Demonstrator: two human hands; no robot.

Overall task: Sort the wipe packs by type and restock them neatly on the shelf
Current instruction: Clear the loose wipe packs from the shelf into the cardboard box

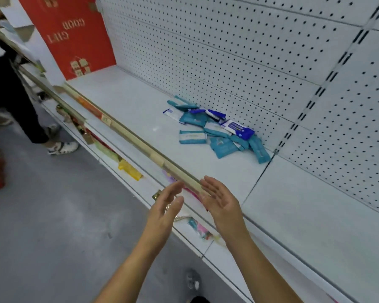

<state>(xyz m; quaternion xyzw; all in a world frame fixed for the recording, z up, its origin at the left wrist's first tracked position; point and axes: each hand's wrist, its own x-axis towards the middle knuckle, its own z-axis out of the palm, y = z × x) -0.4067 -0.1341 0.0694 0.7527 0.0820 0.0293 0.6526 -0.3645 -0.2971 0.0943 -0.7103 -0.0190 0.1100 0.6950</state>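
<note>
A loose heap of wipe packs [214, 130] lies on the white shelf [136, 110], against the pegboard back. Most are teal packs [222, 147]; a few are dark blue and white packs [239, 129], mixed in on top. One pale teal pack [192, 136] lies flat at the heap's front. My left hand [166, 206] and my right hand [219, 197] hover at the shelf's front rail, palms facing each other, fingers straight, holding nothing. Both are well short of the heap.
A red gift box [72, 36] stands at the shelf's far left end. The beige price rail [127, 136] runs along the front edge. A lower shelf holds small items, including a yellow one [129, 170]. A person's legs [15, 101] stand at left on the grey floor.
</note>
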